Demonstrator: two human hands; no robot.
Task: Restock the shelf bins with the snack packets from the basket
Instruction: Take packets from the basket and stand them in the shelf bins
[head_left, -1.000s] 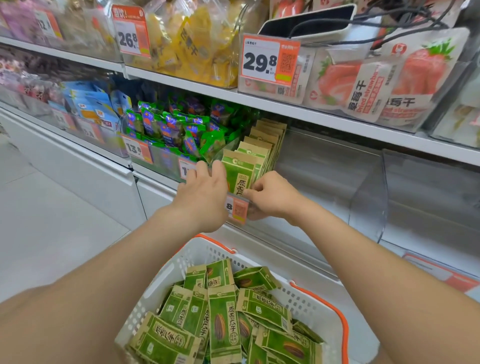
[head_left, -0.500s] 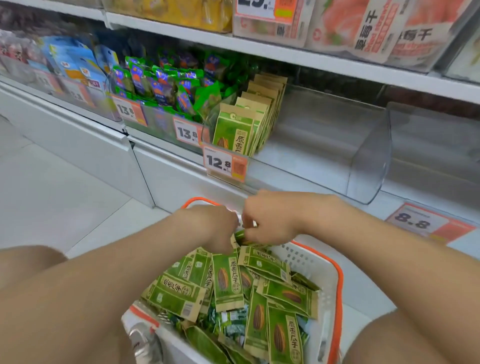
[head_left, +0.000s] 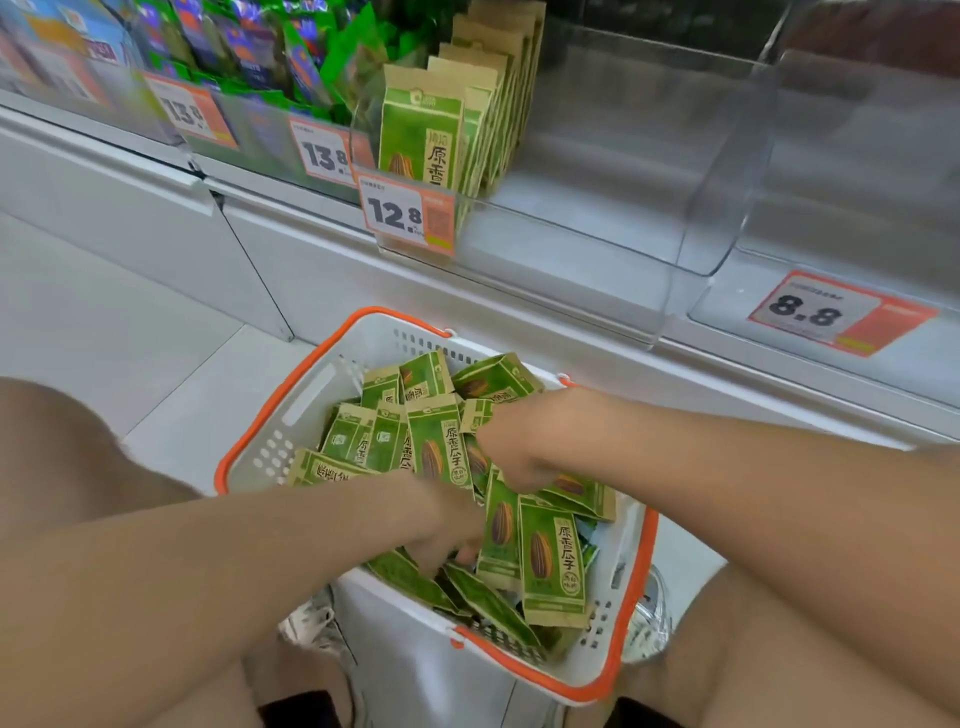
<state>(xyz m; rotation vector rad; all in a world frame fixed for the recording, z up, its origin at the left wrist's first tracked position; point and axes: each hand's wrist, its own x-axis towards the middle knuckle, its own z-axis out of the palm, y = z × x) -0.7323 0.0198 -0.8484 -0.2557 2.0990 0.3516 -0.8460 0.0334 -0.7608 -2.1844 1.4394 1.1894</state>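
Now a packet (head_left: 439, 449) lies lengthwise at the middle of the basket (head_left: 270, 415), between my left hand (head_left: 449, 538) and my right hand (head_left: 511, 454), nearer the right. My fingers are buried, so I cannot tell the grip.

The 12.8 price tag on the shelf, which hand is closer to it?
Right. The right hand is in the far half of the basket, below the price tag; the left hand is among packets nearer the person.
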